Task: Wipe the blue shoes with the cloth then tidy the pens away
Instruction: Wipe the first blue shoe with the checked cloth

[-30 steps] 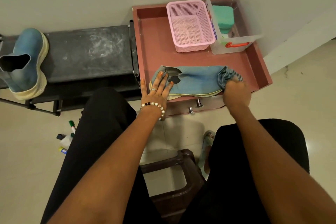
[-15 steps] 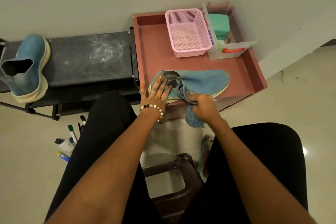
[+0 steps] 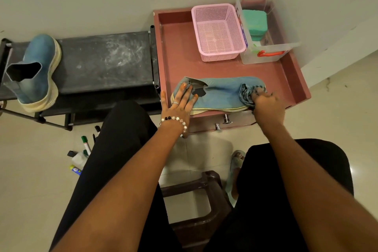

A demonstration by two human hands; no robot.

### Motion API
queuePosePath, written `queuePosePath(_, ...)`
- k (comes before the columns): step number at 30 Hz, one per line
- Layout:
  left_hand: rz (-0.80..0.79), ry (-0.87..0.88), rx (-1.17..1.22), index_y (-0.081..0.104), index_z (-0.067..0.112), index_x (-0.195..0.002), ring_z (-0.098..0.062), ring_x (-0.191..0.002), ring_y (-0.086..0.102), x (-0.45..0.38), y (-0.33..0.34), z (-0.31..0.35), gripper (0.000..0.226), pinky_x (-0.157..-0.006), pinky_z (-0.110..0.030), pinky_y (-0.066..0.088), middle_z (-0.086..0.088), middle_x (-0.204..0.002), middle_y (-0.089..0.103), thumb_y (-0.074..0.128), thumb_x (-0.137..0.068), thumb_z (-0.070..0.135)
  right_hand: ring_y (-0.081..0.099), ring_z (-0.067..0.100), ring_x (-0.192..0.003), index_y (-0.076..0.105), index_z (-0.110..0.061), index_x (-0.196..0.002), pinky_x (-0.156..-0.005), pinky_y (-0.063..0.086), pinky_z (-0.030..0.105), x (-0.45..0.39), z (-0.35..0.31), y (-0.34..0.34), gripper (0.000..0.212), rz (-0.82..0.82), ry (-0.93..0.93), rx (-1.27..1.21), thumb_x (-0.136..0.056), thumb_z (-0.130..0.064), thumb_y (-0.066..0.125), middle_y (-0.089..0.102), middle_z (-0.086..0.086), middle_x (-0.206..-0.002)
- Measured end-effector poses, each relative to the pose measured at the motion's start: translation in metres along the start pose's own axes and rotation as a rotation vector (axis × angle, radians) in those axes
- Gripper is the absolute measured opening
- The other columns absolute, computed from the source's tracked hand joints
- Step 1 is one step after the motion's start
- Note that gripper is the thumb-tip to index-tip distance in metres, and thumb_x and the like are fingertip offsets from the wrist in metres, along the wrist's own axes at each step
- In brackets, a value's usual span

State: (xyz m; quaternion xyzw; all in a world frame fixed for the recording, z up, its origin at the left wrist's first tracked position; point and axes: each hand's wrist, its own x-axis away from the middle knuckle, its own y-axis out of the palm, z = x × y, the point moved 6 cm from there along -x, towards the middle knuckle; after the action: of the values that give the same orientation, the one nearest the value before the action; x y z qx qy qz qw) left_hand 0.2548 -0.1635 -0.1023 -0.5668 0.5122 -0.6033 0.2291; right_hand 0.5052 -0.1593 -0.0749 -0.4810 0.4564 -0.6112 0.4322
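Left hand [image 3: 181, 100] — fingers straight — presses our blue shoe's [image 3: 218, 93] heel; its long axis runs left-right, toe toward our right hand [image 3: 266, 101], which grips the cloth [image 3: 246, 93] there.

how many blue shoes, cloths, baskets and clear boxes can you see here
blue shoes: 2, one on the black rack, one on the pink tray under the left hand
cloths: 1, gripped by the right hand
pink baskets: 1
clear boxes: 1
total: 5
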Motion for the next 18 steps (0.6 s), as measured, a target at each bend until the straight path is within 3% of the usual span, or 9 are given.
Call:
queuePosePath(2,-0.010,-0.006,0.000,-0.021,0.024,-0.148,-0.024,-0.134,-0.041,0.001,0.001,0.001,0.108,-0.101,-0.074,-0.011,-0.002,-0.150,-0.038,0.065,-0.084,0.038,0.056,0.038,-0.100,0.056,-0.006,-0.118,-0.079,0.049,0.041,0.016,-0.017,0.005,0.032,-0.007,0.164,-0.154,-0.087,0.000,0.053,0.046,0.010,-0.136)
queuePosePath(4,0.001,-0.009,0.006,-0.020,0.024,-0.148,-0.024,-0.135,-0.041,0.002,0.000,0.002,0.110,-0.102,-0.074,-0.010,-0.002,-0.151,-0.038,0.067,-0.083,0.037,0.054,0.036,-0.104,0.059,-0.004,-0.116,-0.078,0.049,0.043,0.029,-0.045,0.004,0.028,-0.013,0.333,-0.305,-0.090,-0.002,0.049,0.046,0.013,-0.131)
queuePosePath(7,0.011,0.003,0.028,-0.019,0.026,-0.149,-0.023,-0.136,-0.038,0.006,-0.005,0.003,0.096,-0.104,-0.072,-0.008,-0.001,-0.151,-0.037,0.056,-0.090,0.023,0.054,0.034,-0.107,0.064,-0.003,-0.110,-0.081,0.049,0.039,0.042,-0.102,-0.009,0.026,-0.012,0.384,-0.478,-0.091,-0.009,0.048,0.054,0.017,-0.121)
queuePosePath(9,0.014,0.016,0.043,-0.019,0.026,-0.149,-0.022,-0.136,-0.038,0.005,-0.006,0.003,0.079,-0.105,-0.072,-0.008,0.001,-0.151,-0.038,0.042,-0.098,0.024,0.055,0.034,-0.107,0.065,-0.004,-0.106,-0.079,0.049,0.037,0.049,-0.133,-0.024,0.023,-0.022,0.346,-0.584,-0.090,-0.013,0.052,0.059,0.017,-0.116)
queuePosePath(11,0.024,0.017,0.057,-0.016,0.024,-0.150,-0.021,-0.136,-0.039,0.004,-0.007,0.002,0.076,-0.105,-0.072,-0.005,0.002,-0.151,-0.038,0.039,-0.099,0.034,0.058,0.035,-0.101,0.066,-0.003,-0.102,-0.077,0.050,0.037,0.051,-0.147,-0.029,0.022,-0.035,0.271,-0.653,-0.088,-0.013,0.052,0.064,0.018,-0.106)
queuePosePath(13,0.019,0.015,0.036,-0.014,0.022,-0.151,-0.022,-0.136,-0.039,0.004,-0.003,0.002,0.089,-0.104,-0.073,-0.004,0.000,-0.151,-0.038,0.051,-0.092,0.035,0.060,0.036,-0.098,0.066,-0.010,-0.107,-0.079,0.051,0.038,0.050,-0.138,-0.025,0.027,-0.058,0.114,-0.603,-0.083,-0.011,0.052,0.066,0.016,-0.104)
queuePosePath(16,-0.010,0.008,0.016,-0.021,0.024,-0.149,-0.023,-0.133,-0.042,0.003,0.001,0.001,0.125,-0.100,-0.075,-0.012,-0.002,-0.149,-0.041,0.075,-0.071,0.045,0.059,0.035,-0.100,0.061,-0.026,-0.121,-0.084,0.053,0.041,0.042,-0.102,-0.011,0.045,-0.136,-0.153,-0.442,-0.079,-0.012,0.055,0.067,0.012,-0.109)
queuePosePath(18,-0.023,0.006,0.021,-0.022,0.025,-0.148,-0.023,-0.134,-0.042,0.002,0.002,0.001,0.124,-0.100,-0.076,-0.011,-0.002,-0.149,-0.041,0.075,-0.073,0.046,0.056,0.034,-0.104,0.057,-0.028,-0.126,-0.085,0.051,0.040,0.032,-0.072,-0.010,0.045,-0.185,-0.216,-0.312,-0.083,-0.016,0.058,0.064,0.014,-0.109)
